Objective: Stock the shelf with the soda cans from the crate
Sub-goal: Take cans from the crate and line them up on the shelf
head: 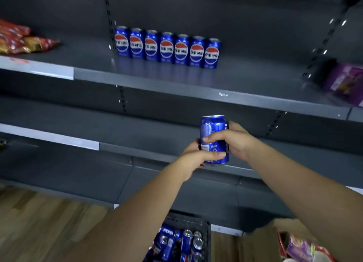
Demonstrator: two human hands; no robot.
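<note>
Both hands hold one blue soda can [213,127]. The left hand [193,161] wraps its lower part, with the thumb laid across the front. The right hand [236,140] grips the middle, thumb in front and fingers behind. The can stands nearly upright in the air, in front of the lower shelf edges and below the stocked shelf [245,81].

On that shelf a row of cans [167,47] numbers seven. They stand upright and touching, labels outward, set towards the back. The leftmost stands just beside a slotted upright [110,26]. To the right of the row the shelf is bare as far as a purple package [345,83] at the far right. A bare band also runs from the row forward to the front lip.

Red snack packets [19,37] lie far left on the same level, well apart from the row. Two lower shelves [78,163] step outward beneath, and their edges lie between the held can and the row above.

At the bottom a dark crate [188,219] holds more cans [170,240] lying jumbled. Their count cannot be told, as the left forearm covers part of them. A cardboard box [261,240] with purple packets [300,248] sits to the right of the crate on the wooden floor [39,222].
</note>
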